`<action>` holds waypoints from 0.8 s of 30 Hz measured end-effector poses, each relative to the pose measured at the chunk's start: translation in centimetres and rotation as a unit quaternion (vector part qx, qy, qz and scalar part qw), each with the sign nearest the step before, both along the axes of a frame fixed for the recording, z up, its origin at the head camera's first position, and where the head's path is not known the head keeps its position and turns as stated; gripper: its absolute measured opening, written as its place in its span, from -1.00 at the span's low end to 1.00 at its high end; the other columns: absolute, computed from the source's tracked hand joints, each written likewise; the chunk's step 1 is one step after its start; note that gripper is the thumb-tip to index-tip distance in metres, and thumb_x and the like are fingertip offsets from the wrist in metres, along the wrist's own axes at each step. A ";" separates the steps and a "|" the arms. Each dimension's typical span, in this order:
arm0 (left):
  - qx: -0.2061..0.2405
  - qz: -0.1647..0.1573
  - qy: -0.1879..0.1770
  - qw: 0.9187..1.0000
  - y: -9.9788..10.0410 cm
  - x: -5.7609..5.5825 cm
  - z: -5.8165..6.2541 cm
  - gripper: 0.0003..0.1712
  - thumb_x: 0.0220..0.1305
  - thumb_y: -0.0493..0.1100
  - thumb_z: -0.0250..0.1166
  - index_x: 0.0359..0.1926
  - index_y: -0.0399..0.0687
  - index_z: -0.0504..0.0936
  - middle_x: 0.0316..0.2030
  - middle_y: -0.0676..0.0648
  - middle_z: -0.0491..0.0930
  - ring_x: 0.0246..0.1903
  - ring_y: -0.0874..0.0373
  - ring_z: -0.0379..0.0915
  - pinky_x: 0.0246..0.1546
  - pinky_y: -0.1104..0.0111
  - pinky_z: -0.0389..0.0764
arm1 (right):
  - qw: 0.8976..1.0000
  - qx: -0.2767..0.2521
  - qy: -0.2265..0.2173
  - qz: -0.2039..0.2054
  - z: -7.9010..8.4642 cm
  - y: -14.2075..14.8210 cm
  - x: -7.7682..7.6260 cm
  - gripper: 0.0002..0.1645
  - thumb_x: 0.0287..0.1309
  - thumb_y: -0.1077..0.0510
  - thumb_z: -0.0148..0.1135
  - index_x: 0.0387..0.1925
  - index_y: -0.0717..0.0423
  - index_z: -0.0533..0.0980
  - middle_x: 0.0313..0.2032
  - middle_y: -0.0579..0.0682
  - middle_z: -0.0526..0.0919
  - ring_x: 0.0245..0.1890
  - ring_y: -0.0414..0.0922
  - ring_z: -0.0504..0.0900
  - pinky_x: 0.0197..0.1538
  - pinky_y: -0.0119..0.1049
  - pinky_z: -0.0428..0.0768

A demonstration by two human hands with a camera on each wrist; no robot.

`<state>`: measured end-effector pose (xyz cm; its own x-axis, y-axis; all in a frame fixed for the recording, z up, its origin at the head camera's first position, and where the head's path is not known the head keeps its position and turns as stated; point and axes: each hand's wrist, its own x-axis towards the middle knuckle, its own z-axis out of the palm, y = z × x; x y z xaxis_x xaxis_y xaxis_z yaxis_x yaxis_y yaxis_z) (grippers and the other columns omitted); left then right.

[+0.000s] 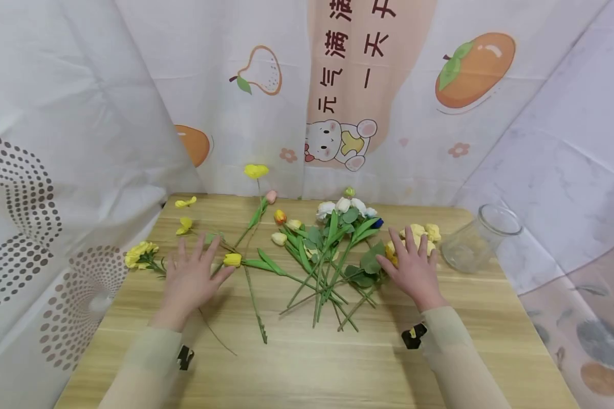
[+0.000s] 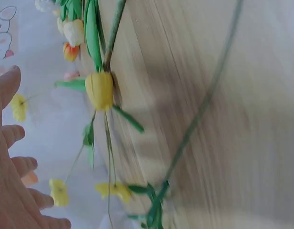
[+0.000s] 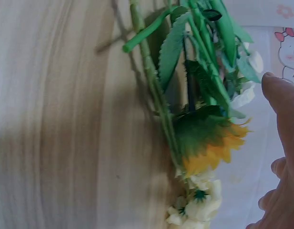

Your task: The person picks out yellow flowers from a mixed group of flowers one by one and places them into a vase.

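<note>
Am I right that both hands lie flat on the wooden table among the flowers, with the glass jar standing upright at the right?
Not quite: the glass jar lies tilted on its side, as the head view shows. The left hand and right hand do lie flat on the wooden table among the flowers.

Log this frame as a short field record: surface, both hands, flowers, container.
surface: wooden table, printed cloth backdrop behind
left hand: fingers spread, flat over the table, beside a yellow tulip
right hand: fingers spread, flat, at the edge of the flower pile
flowers: loose stems in the middle; yellow blooms to the left; pale yellow cluster past the right hand
container: glass jar, tilted, at the right end of the table
</note>
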<state>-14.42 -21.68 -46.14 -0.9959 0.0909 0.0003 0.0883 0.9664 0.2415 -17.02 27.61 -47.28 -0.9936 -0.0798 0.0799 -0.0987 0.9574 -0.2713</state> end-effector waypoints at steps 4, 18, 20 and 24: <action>0.003 -0.002 0.019 1.000 -1.9 1.3 0.0 -0.04 0.46 0.42 0.00 0.64 0.05 0.01 0.60 -0.32 -0.13 0.48 -0.61 -0.37 0.35 -0.48 -0.25 | 1.000 0.001 0.013 0.011 1.0 -0.7 0.0 -0.01 0.44 -0.44 -0.06 0.66 -0.20 -0.16 0.63 0.23 -0.27 0.53 0.50 -0.33 0.35 0.61 -0.23; -0.014 0.009 0.013 1.000 -4.1 4.2 -2.8 -0.26 0.49 0.09 0.19 0.48 -0.27 0.30 0.19 -0.51 0.46 0.04 -0.56 0.43 -0.11 -0.34 0.54 | 0.993 0.037 0.010 0.116 1.8 -6.3 1.4 0.04 0.39 -0.41 0.05 0.65 -0.33 -0.22 0.64 0.04 -0.37 0.56 0.38 -0.36 0.46 0.42 -0.29; -0.011 0.010 -0.005 1.000 -4.0 4.1 -3.0 -0.28 0.50 0.07 0.18 0.46 -0.28 0.33 0.20 -0.52 0.46 0.06 -0.59 0.43 -0.09 -0.37 0.52 | 0.989 0.046 0.012 0.139 1.5 -7.3 1.9 0.02 0.39 -0.40 0.07 0.65 -0.30 -0.17 0.64 0.04 -0.34 0.57 0.36 -0.35 0.48 0.40 -0.28; 0.005 0.012 -0.029 1.000 -3.5 4.1 -3.6 -0.38 0.49 0.02 0.19 0.37 -0.32 0.43 0.16 -0.49 0.51 0.03 -0.54 0.49 -0.04 -0.36 0.51 | 0.980 0.064 0.025 0.186 0.5 -8.8 3.0 -0.01 0.37 -0.38 0.11 0.64 -0.22 -0.02 0.64 0.08 -0.22 0.57 0.37 -0.24 0.47 0.41 -0.11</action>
<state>-10.34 -25.22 -49.76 -0.9961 0.0676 -0.0559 0.0512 0.9656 0.2549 -14.02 18.80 -46.79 -0.8889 -0.4484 0.0935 -0.4576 0.8784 -0.1379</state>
